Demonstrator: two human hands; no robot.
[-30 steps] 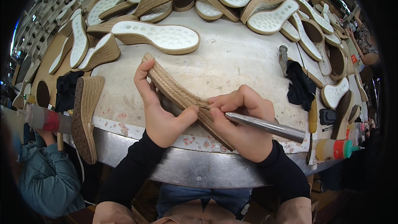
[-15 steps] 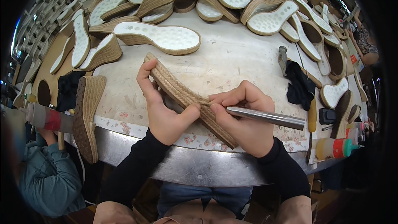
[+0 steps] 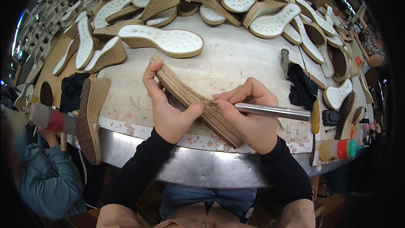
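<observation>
Held at a slant over the near part of the table is a shoe sole [image 3: 179, 86] with braided jute edging and a brown underside. My left hand [image 3: 170, 116] is closed around it, fingers along the far end and thumb pressing on the braid near the middle. Between the fingers of my right hand [image 3: 257, 126] lies a slim tool with a shiny metal handle [image 3: 278, 112], its handle pointing right. The thin tip meets the braid beside my left thumb. Right thumb and index finger pinch close to that tip; whether they also hold a strand I cannot tell.
Wedge soles [image 3: 160, 40] with white dimpled tops pile along the far side. Another wedge [image 3: 93, 118] stands at the left edge by a bottle [image 3: 52, 120]. On the right are a hammer [image 3: 285, 61], black cloth [image 3: 303, 86] and a glue bottle [image 3: 337, 150]. A person in teal [image 3: 48, 181] sits left.
The right hand's tool has tilted a little flatter, and its tip has shifted slightly at the braid. Both hands keep their hold on the sole and the tool.
</observation>
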